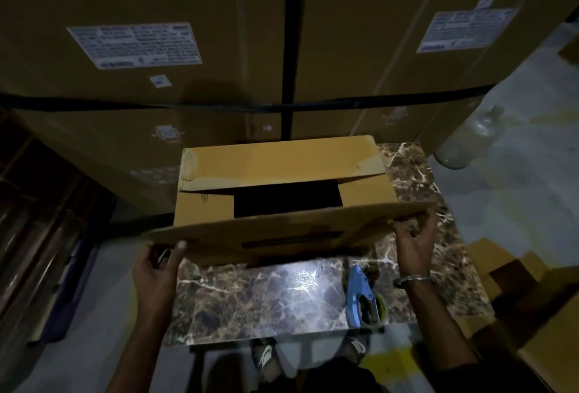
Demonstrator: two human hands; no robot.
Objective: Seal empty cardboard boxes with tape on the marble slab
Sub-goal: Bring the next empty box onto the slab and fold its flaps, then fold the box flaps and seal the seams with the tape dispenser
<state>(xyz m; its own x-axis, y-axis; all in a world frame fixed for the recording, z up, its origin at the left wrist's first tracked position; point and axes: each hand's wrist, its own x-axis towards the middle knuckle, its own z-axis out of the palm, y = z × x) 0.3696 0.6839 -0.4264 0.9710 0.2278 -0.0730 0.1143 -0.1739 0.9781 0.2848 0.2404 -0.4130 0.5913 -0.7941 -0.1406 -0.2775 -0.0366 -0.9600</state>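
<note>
While the cardboard box (pixel 282 192) sits on the marble slab (pixel 269 295), its near flap (pixel 282 231) is raised. Left hand (pixel 156 264) pinches one corner; right hand (pixel 413 242) curls around the other. A blue tape dispenser (pixel 363 298) lies nearby.

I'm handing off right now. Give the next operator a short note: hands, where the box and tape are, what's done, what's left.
Left hand: grips the left end of the near flap of the cardboard box.
Right hand: grips that flap's right end.
Box stands on the marble slab, far side. Far flap and both side flaps lie folded in; a dark gap shows in the middle.
Blue tape dispenser lies on the slab, near right, untouched.
Done: three flaps down.
Left: close the near flap, tape the seam.
</note>
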